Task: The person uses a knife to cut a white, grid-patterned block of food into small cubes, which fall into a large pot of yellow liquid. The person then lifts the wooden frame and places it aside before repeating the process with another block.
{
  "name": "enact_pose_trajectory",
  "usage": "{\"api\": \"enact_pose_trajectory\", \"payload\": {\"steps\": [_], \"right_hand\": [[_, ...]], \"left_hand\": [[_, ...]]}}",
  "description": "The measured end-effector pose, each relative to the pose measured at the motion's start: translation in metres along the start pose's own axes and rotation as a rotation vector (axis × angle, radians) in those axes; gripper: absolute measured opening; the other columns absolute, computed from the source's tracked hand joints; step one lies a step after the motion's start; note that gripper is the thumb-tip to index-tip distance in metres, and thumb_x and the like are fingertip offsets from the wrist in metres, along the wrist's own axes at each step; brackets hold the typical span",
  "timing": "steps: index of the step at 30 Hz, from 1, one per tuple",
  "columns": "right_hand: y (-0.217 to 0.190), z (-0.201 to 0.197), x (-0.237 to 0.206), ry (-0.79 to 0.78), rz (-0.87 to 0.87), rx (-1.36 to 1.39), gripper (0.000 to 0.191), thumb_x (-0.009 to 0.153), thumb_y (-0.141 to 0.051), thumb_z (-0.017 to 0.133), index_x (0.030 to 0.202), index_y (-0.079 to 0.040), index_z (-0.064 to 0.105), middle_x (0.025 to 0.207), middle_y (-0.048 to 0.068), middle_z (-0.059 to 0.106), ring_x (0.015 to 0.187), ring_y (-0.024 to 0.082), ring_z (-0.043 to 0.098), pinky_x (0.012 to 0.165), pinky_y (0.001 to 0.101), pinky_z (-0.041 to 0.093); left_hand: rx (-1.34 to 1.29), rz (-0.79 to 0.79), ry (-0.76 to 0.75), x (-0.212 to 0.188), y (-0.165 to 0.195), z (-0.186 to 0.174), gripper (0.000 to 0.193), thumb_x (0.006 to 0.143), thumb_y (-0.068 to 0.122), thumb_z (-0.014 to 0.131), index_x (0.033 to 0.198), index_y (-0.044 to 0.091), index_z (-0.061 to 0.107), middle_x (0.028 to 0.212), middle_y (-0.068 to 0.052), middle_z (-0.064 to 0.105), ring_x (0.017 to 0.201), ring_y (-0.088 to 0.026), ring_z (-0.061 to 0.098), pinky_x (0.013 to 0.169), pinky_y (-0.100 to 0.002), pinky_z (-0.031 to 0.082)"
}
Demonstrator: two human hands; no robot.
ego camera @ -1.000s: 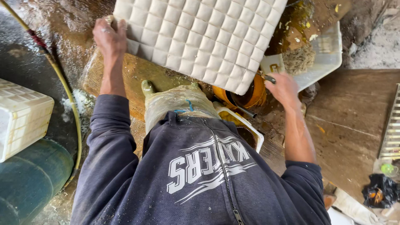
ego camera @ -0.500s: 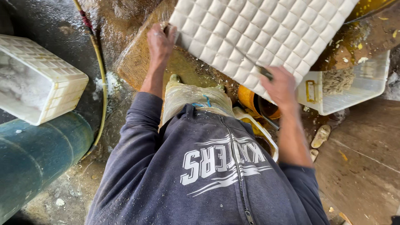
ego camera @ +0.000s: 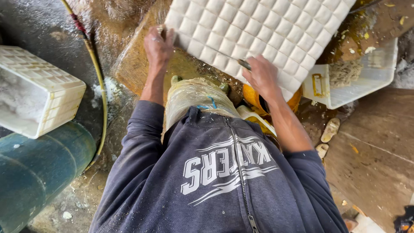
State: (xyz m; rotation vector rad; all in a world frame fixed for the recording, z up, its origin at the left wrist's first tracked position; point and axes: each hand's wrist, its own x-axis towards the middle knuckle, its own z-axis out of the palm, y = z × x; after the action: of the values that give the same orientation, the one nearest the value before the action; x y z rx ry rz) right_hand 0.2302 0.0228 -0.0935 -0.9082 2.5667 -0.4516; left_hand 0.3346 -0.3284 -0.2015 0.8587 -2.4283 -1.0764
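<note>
Both my hands, left hand (ego camera: 158, 46) and right hand (ego camera: 261, 77), are grasping the white gridded slab (ego camera: 258, 34) at twelve o'clock, white crate (ego camera: 41, 97) at nine.

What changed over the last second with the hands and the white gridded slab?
The view swung right, so the white crate and green drum came further into frame. The left hand kept its grip on the corner of the white gridded slab. The right hand stayed at the lower edge, a thin tool in its fingers. The white tray stayed put.
</note>
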Motion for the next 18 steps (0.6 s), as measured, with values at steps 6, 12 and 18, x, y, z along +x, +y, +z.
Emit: {"api": "enact_pose_trajectory", "payload": {"steps": [6, 12, 18], "right_hand": [[0.123, -0.034, -0.131, 0.148, 0.125, -0.117, 0.027, 0.089, -0.024, 0.077, 0.115, -0.015, 0.075, 0.097, 0.014, 0.065, 0.093, 0.038, 0.065, 0.078, 0.0502, 0.051], [0.241, -0.061, -0.247, -0.011, 0.448, -0.232, 0.029, 0.093, -0.023, 0.075, 0.122, -0.021, 0.076, 0.097, 0.013, 0.067, 0.093, 0.031, 0.067, 0.080, 0.0460, 0.053], [0.282, -0.063, -0.246, 0.273, 0.443, 0.092, 0.036, 0.092, -0.026, 0.081, 0.126, -0.015, 0.076, 0.110, 0.015, 0.069, 0.097, 0.029, 0.067, 0.087, 0.0416, 0.054]], "left_hand": [[0.185, 0.242, 0.228, 0.004, -0.017, 0.011, 0.034, 0.098, 0.017, 0.084, 0.079, -0.003, 0.063, 0.062, -0.009, 0.064, 0.049, -0.016, 0.057, 0.041, -0.032, 0.045], [-0.097, 0.018, 0.179, 0.006, -0.015, 0.011, 0.016, 0.104, 0.009, 0.069, 0.089, 0.006, 0.070, 0.075, -0.006, 0.070, 0.053, -0.012, 0.061, 0.038, -0.030, 0.047], [-0.634, -0.663, 0.290, -0.003, 0.003, 0.005, 0.035, 0.103, 0.036, 0.060, 0.097, 0.003, 0.069, 0.091, -0.012, 0.076, 0.077, -0.019, 0.075, 0.062, -0.036, 0.066]]}}
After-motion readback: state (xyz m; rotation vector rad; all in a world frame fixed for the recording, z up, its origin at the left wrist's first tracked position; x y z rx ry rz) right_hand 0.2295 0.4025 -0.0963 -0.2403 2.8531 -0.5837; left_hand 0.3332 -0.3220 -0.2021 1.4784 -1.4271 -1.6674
